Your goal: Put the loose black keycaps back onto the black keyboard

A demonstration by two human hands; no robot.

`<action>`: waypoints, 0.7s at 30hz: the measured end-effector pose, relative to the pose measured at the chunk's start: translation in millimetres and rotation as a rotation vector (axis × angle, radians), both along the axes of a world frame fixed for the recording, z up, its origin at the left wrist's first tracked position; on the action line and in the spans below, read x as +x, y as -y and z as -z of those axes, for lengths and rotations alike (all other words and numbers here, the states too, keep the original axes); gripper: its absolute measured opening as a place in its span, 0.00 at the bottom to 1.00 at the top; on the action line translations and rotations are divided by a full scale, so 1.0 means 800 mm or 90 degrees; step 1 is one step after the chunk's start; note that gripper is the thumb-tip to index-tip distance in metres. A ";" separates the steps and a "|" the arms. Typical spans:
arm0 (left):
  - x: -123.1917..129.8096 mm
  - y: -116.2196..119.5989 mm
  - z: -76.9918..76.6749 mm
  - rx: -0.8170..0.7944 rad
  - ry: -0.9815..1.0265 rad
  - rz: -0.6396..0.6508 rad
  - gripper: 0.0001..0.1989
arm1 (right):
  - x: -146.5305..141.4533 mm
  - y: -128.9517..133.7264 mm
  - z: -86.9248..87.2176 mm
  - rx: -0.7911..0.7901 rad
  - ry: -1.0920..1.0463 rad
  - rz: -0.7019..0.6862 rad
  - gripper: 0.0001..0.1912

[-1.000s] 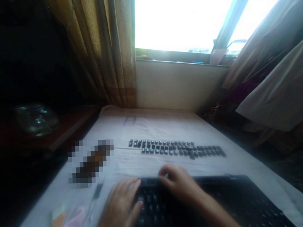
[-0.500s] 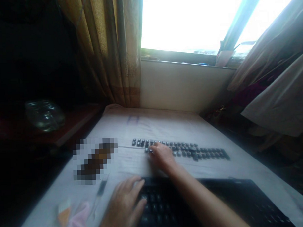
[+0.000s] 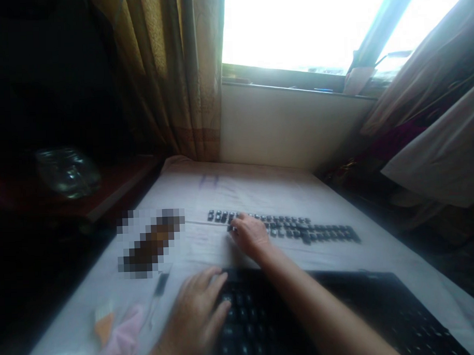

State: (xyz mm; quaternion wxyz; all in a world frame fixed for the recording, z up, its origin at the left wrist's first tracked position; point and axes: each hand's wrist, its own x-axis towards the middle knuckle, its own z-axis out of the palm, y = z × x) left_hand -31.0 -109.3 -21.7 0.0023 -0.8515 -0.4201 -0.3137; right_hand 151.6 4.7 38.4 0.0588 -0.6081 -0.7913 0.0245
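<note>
A black keyboard (image 3: pixel 342 303) lies at the front of the cloth-covered table, with part of its keys in place at the left. My left hand (image 3: pixel 197 308) rests on its left end, fingers apart, holding nothing. Beyond the keyboard, rows of loose black keycaps (image 3: pixel 328 234) are laid out on the cloth. My right hand (image 3: pixel 250 234) reaches over the keyboard to the left part of these rows. Its fingers are bent together at a keycap; whether they grip it is too blurred to tell.
Left of my left hand lie an orange brush (image 3: pixel 104 327), a pink cloth (image 3: pixel 124 339) and a thin tool with a dark end (image 3: pixel 161 285). A pixelated object lies farther back. A clear bowl (image 3: pixel 69 173) stands on the side furniture.
The view has tilted slightly, so the table and keycaps appear a little higher. My right hand has stayed over the same keycaps, and my left hand has stayed on the keyboard.
</note>
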 end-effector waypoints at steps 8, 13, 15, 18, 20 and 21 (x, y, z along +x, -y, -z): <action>0.000 0.000 -0.002 -0.012 0.005 0.012 0.16 | 0.060 0.083 -0.021 -0.103 -0.232 0.008 0.06; 0.000 -0.001 -0.003 -0.010 -0.006 0.011 0.17 | 0.087 0.132 -0.024 -0.168 -0.301 0.012 0.07; 0.000 0.000 -0.004 -0.003 -0.008 0.009 0.17 | 0.087 0.143 -0.021 -0.184 -0.311 0.013 0.07; 0.000 0.004 -0.006 0.026 -0.015 0.043 0.17 | 0.081 0.150 -0.017 -0.204 -0.307 0.008 0.06; 0.002 0.008 -0.008 0.043 -0.030 0.086 0.18 | 0.077 0.151 -0.016 -0.211 -0.304 0.000 0.07; 0.003 0.010 -0.008 0.049 -0.040 0.107 0.18 | 0.075 0.151 -0.016 -0.210 -0.304 -0.003 0.07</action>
